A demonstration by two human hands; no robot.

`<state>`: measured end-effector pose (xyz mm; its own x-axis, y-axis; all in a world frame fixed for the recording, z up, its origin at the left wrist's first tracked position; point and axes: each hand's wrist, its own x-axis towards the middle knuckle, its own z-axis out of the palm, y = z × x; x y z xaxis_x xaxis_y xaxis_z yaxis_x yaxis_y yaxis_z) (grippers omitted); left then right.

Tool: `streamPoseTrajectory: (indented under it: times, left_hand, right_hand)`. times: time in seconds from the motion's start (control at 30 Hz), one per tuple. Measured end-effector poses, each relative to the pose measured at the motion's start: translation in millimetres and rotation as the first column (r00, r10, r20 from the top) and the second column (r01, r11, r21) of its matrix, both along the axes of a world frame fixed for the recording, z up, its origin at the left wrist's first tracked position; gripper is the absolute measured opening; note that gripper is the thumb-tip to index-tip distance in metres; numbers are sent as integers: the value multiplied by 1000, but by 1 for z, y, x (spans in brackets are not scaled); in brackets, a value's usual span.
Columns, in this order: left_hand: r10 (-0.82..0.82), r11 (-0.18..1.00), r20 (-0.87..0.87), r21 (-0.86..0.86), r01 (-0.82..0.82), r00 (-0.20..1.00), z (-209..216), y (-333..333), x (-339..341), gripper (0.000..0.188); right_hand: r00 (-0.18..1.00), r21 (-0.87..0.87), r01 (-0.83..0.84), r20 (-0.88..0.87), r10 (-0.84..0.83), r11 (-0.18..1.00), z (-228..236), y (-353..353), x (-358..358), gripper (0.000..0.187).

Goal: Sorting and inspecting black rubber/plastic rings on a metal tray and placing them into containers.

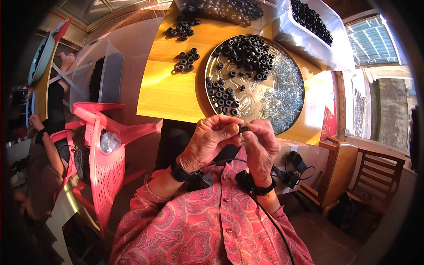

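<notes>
Above the table's near edge, my left hand point(210, 140) and my right hand point(262, 145) meet fingertip to fingertip. Both are closed, pinching one small black ring-like piece point(241, 128) between them; the fingers partly cover it. Just beyond lies a round metal tray point(206, 70) on the yellow table point(163, 95). It carries a heap of black round pieces point(249, 53), a smaller cluster point(224, 98) at its near left, and many tiny clear bits point(282, 90) spread along its right side. Two groups of black pieces point(189, 59) sit on the table left of the tray.
Clear plastic boxes point(300, 44) with black pieces stand at the table's far side. A pink plastic chair point(108, 170) is at my left, with another person's hand point(36, 121) beyond it. To the right are a cardboard box point(314, 154) and a wooden chair point(377, 172).
</notes>
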<state>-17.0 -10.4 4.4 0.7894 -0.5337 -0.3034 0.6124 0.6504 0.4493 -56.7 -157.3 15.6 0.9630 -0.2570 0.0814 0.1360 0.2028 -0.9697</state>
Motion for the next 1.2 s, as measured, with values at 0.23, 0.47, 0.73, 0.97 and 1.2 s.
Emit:
streamPoseTrajectory:
  times: [0.23, 0.47, 0.73, 0.97, 1.2]
  left_hand:
    - [20, 999, 34, 47, -22, 999, 4, 0, -3, 23]
    - [34, 977, 88, 206, -52, 996, 9, 3, -4, 25]
    - [2, 967, 133, 254, -36, 991, 19, 10, -4, 25]
    - [9, 995, 85, 99, -17, 996, 8, 8, -3, 25]
    - [-38, 951, 177, 309, -19, 983, 13, 12, -5, 23]
  right_hand:
    - [1000, -80, 10, -1, -10, 997, 0, 0, 1, 19]
    - [999, -156, -10, 30, 15, 988, 4, -1, 4, 19]
    - [1000, -234, -28, 5, 30, 972, 10, -2, 5, 19]
    - [999, -235, -35, 31, 44, 971, 7, -1, 5, 19]
    - [994, -372, -61, 60, 90, 926, 8, -6, 5, 19]
